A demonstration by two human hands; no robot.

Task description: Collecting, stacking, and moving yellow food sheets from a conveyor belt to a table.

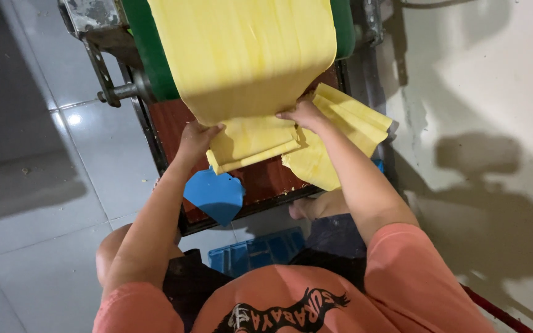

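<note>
A wide yellow dough sheet point(248, 49) comes down off a green conveyor belt point(146, 55) at the top of the view. Below it lies a folded stack of the same yellow dough point(340, 123) on a reddish-brown board point(266, 179). My left hand point(195, 137) grips the left edge of the folded dough under the hanging sheet. My right hand point(303, 114) presses on top of the folds at the sheet's lower right edge, fingers curled on the dough.
A blue plastic scraper point(214, 194) lies on the board's front left corner. A blue crate point(257, 250) sits below by my knees. The machine's metal frame point(103, 68) juts out left. Grey floor tiles lie left, a pale wall stands right.
</note>
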